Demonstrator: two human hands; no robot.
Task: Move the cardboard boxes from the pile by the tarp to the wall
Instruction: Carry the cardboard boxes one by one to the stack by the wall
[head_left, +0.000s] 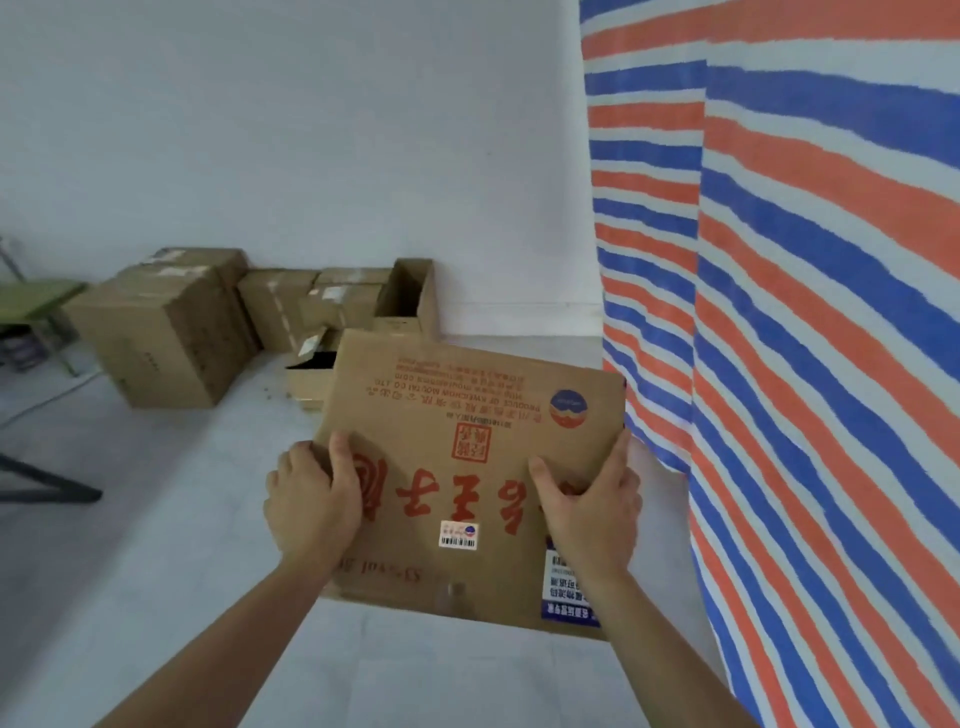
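Two grips share one cardboard box (457, 415): the left grip (311, 499) clamps its left edge and the right grip (592, 504) its right edge, thumbs laid over the printed face, presumably so the wide load rides level and cannot twist. It is held up off the floor (156, 519), just beside the striped tarp (805, 312). Ahead, a cluster of boxes (171, 322) sits against the wall (311, 130) (one stands open-topped), likely the drop spot for this one.
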